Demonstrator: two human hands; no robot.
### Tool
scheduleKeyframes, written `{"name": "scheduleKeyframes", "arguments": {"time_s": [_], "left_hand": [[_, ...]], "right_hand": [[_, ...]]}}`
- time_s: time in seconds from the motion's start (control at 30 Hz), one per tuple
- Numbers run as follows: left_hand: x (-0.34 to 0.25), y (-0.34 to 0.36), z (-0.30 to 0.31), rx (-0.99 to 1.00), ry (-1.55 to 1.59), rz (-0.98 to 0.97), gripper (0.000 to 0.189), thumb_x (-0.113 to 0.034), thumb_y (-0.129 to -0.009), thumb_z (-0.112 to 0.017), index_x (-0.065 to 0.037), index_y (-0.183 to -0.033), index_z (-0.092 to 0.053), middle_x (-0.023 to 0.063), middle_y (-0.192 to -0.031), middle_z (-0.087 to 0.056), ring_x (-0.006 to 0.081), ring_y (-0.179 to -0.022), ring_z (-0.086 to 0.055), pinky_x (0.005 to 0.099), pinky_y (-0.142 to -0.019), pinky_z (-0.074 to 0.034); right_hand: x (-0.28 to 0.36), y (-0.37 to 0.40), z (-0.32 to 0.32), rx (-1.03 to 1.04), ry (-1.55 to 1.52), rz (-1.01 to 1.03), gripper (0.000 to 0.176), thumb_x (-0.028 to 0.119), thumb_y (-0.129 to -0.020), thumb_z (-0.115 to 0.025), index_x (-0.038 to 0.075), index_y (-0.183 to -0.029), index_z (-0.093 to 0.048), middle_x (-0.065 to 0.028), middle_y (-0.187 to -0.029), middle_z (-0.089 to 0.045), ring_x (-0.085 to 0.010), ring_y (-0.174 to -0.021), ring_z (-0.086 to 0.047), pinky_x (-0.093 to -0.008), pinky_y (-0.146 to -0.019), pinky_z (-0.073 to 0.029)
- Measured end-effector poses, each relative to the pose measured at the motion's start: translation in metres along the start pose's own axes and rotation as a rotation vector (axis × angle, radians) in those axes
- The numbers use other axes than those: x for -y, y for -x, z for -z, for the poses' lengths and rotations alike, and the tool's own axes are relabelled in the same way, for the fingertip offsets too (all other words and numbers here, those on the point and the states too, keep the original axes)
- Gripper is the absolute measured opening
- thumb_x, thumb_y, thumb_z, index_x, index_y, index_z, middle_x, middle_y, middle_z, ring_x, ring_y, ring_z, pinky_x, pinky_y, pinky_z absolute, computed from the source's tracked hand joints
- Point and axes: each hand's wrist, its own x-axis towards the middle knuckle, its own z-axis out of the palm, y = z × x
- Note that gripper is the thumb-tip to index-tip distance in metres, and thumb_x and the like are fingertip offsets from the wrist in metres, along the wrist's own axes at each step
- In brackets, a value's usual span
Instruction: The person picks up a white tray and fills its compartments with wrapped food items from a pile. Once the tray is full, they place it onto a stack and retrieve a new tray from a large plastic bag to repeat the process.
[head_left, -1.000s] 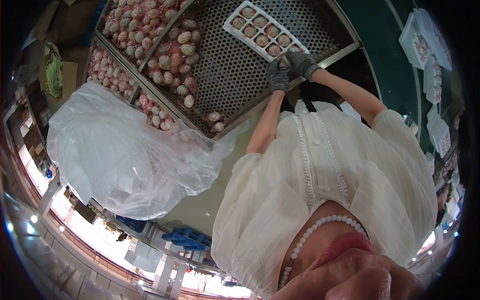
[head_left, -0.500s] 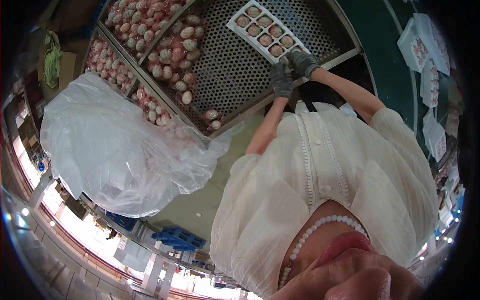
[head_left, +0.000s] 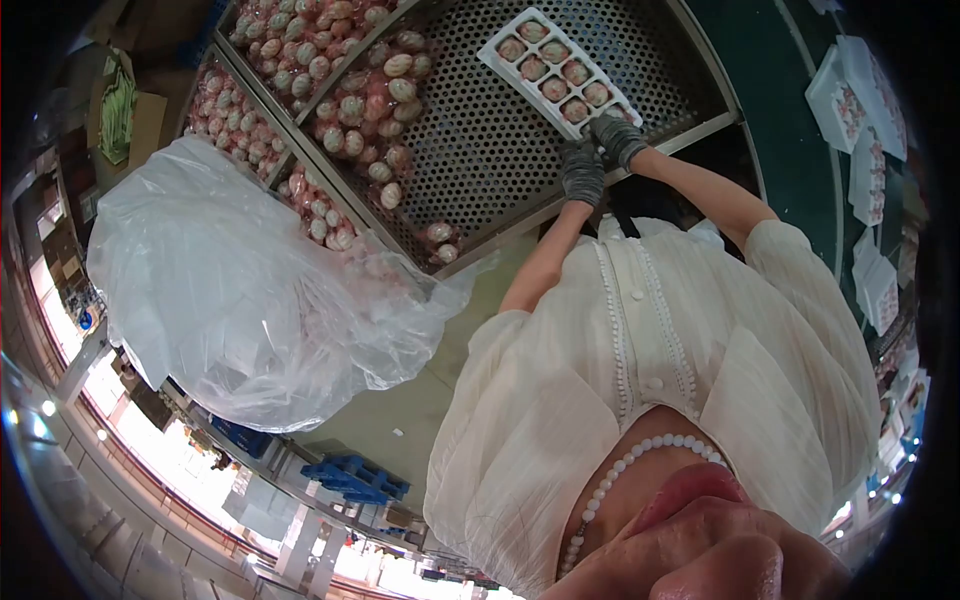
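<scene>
A white tray (head_left: 497, 52) with two rows of compartments lies on the perforated metal work surface (head_left: 470, 120). Several of its compartments hold round, ridged pieces (head_left: 554, 90), pale and reddish, apparently in clear wrapping. Both hands wear dark grey gloves and are close together at the tray's near end. My left hand (head_left: 582, 175) is at the near edge, its fingers bent and partly hidden. My right hand (head_left: 617, 140) reaches over the near-end compartments with its fingers curled down. What either hand holds is too small or hidden to make out.
Metal dividers (head_left: 330, 90) separate heaps of wrapped ridged pieces (head_left: 290, 50) on the left. A large clear plastic bag (head_left: 230, 300) bulges beside them. On the right, filled white trays (head_left: 835, 100) lie along a green belt (head_left: 775, 110). A cardboard box (head_left: 145, 125) stands at far left.
The view has shifted slightly, so the tray and bins appear a little lower and further right. Both hands remain at the tray's near end, with the fingers slightly repositioned.
</scene>
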Motion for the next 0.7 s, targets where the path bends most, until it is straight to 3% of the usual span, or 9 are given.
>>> {"name": "scheduleKeyframes", "arguments": {"time_s": [0.17, 0.23, 0.3, 0.37, 0.43, 0.57, 0.6, 0.63, 0.7], "left_hand": [[0.0, -0.018, 0.019, 0.217, -0.162, 0.004, 0.025, -0.008, -0.066, -0.047, -0.003, -0.09, -0.054, 0.0172, -0.086, -0.051, 0.0312, -0.082, -0.049, 0.0373, -0.071, -0.04], [0.002, -0.023, 0.022, 0.295, -0.217, -0.032, 0.026, -0.008, -0.066, -0.049, -0.003, -0.091, -0.054, 0.0158, -0.088, -0.052, 0.0286, -0.081, -0.05, 0.0348, -0.072, -0.041], [0.038, -0.033, 0.007, 0.333, 0.637, 0.162, 0.022, -0.012, -0.072, -0.05, 0.0, -0.089, -0.055, 0.0134, -0.082, -0.054, 0.0211, -0.071, -0.052, 0.0311, -0.063, -0.042], [0.056, -0.035, 0.002, 0.232, 0.908, 0.292, 0.024, -0.017, -0.076, -0.05, 0.001, -0.09, -0.054, 0.0069, -0.079, -0.056, 0.0155, -0.066, -0.049, 0.0263, -0.061, -0.04], [0.062, -0.037, -0.005, -0.039, 0.88, 0.423, 0.026, -0.021, -0.079, -0.046, 0.001, -0.091, -0.054, 0.0033, -0.076, -0.054, 0.0148, -0.063, -0.048, 0.0243, -0.059, -0.039], [0.06, -0.051, -0.003, 0.095, 1.152, 0.865, 0.042, -0.036, -0.081, -0.039, -0.003, -0.105, -0.047, 0.0068, -0.096, -0.052, 0.0193, -0.08, -0.048, 0.0304, -0.068, -0.04], [0.057, -0.057, -0.005, 0.129, 1.374, 1.097, 0.046, -0.04, -0.081, -0.038, -0.004, -0.108, -0.045, 0.008, -0.101, -0.05, 0.0214, -0.084, -0.049, 0.0324, -0.07, -0.04], [0.046, -0.06, 0.007, 0.287, 1.365, 1.07, 0.055, -0.046, -0.081, -0.032, -0.009, -0.121, -0.032, 0.0056, -0.118, -0.038, 0.023, -0.104, -0.037, 0.0353, -0.085, -0.033], [0.072, -0.06, -0.029, 0.192, 1.373, 0.967, 0.054, -0.046, -0.08, -0.033, -0.008, -0.119, -0.035, 0.0062, -0.115, -0.041, 0.024, -0.104, -0.038, 0.0362, -0.086, -0.033]], "right_hand": [[0.021, -0.003, 0.017, 0.076, 0.199, 0.132, 0.016, 0.015, -0.058, -0.058, 0.005, -0.071, -0.059, -0.0125, -0.066, -0.058, -0.0245, -0.065, -0.058, -0.0344, -0.055, -0.046], [0.013, 0.001, -0.01, -0.08, 0.26, 0.148, 0.013, 0.013, -0.059, -0.057, 0.007, -0.07, -0.059, -0.0117, -0.065, -0.058, -0.0231, -0.064, -0.058, -0.0345, -0.051, -0.046], [0.005, -0.002, -0.016, -0.121, 0.126, -0.008, 0.01, 0.012, -0.06, -0.055, 0.006, -0.069, -0.058, -0.0114, -0.068, -0.058, -0.0243, -0.067, -0.058, -0.0349, -0.054, -0.045], [-0.007, 0.007, 0.006, -0.02, -0.053, 0.075, 0.014, 0.017, -0.065, -0.054, 0.007, -0.074, -0.059, -0.0108, -0.073, -0.059, -0.0265, -0.07, -0.057, -0.0355, -0.06, -0.044], [-0.018, 0.013, 0.013, -0.256, -0.267, -0.023, 0.024, 0.025, -0.07, -0.052, 0.009, -0.087, -0.058, -0.0132, -0.085, -0.057, -0.0284, -0.078, -0.054, -0.0357, -0.069, -0.042], [-0.058, -0.005, 0.03, -0.6, -0.234, -0.172, 0.038, 0.029, -0.071, -0.053, 0.006, -0.101, -0.051, -0.0166, -0.092, -0.053, -0.0298, -0.089, -0.049, -0.0357, -0.08, -0.036], [-0.079, -0.021, 0.007, -0.49, -0.293, -0.331, 0.042, 0.037, -0.071, -0.049, 0.007, -0.101, -0.05, -0.0177, -0.097, -0.051, -0.0293, -0.09, -0.048, -0.036, -0.079, -0.037], [-0.096, -0.036, -0.012, -0.376, -0.357, -0.487, 0.048, 0.045, -0.072, -0.046, 0.008, -0.102, -0.049, -0.0188, -0.101, -0.049, -0.0287, -0.091, -0.048, -0.0363, -0.077, -0.038], [-0.104, -0.042, -0.021, -0.253, -0.424, -0.487, 0.055, 0.051, -0.07, -0.044, 0.006, -0.101, -0.049, -0.0188, -0.1, -0.049, -0.0281, -0.091, -0.048, -0.0365, -0.076, -0.038]]}}
